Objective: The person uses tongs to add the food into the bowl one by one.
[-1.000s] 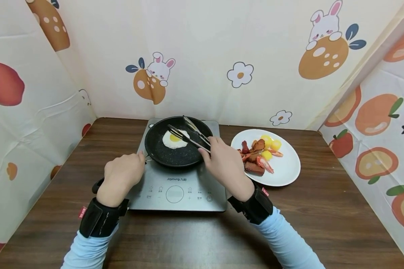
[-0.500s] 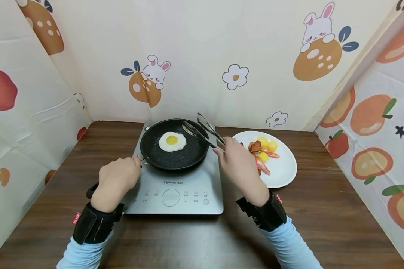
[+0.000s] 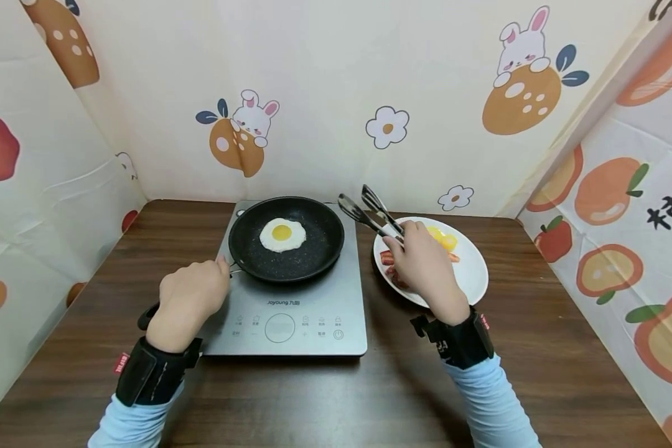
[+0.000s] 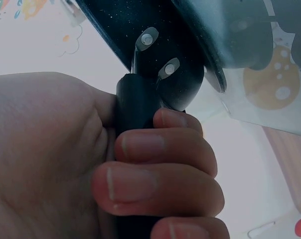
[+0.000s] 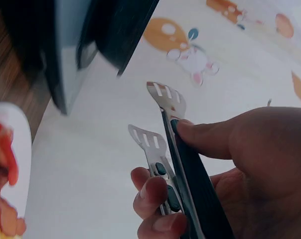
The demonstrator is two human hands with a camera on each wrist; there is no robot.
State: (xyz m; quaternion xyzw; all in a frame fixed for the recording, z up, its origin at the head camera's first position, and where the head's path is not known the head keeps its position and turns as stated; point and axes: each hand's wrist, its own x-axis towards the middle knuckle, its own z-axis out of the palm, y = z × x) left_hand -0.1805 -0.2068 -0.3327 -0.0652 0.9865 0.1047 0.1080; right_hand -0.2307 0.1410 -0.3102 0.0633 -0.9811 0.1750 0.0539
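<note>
While my left hand [image 3: 189,297] grips the pan [image 3: 286,239] handle to steady it, my right hand [image 3: 424,267] holds empty tongs [image 3: 369,213] right of the pan, above the plate [image 3: 473,269]; the egg [image 3: 282,234] sits inside the pan.

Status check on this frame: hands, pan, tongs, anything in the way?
Left hand grips the pan handle. Right hand holds the tongs, tips apart and empty, above the plate edge. Fried egg sits in the pan. Nothing blocking.

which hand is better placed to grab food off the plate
Right, probably: the right hand holds the tongs over the plate, while the left hand grips the pan handle.
</note>
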